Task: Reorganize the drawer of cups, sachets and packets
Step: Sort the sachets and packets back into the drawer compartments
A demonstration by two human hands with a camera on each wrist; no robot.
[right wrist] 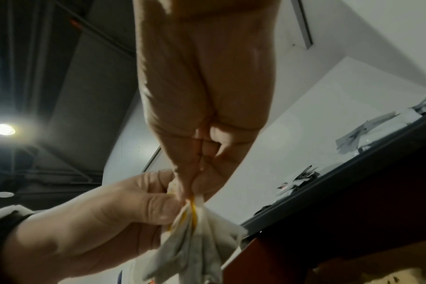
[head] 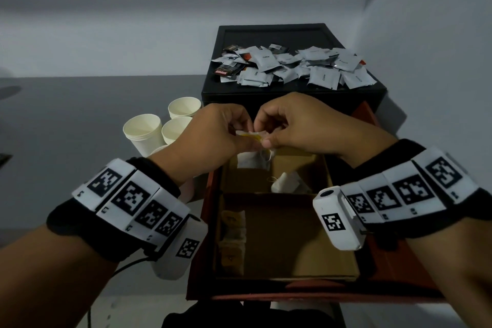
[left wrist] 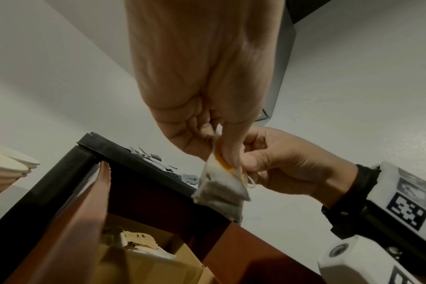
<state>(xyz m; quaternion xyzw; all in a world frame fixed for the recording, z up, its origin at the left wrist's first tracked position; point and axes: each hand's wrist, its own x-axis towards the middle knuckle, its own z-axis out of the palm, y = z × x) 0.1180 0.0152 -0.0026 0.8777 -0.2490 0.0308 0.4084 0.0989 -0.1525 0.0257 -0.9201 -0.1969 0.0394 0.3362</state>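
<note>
Both my left hand (head: 218,128) and right hand (head: 292,125) pinch a small bunch of tea bags (left wrist: 221,184) by the top, above the open drawer (head: 205,234). Little is sorted, I judge: a few bags sit in the box (head: 343,255), while sachets (head: 292,66) on the cabinet (head: 266,34) and cups (head: 143,130) beside it wait.

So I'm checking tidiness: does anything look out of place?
Yes: sachets lie in a loose heap on the cabinet top, not in the drawer; both hands, left hand and right hand, pinch tea bags.
</note>
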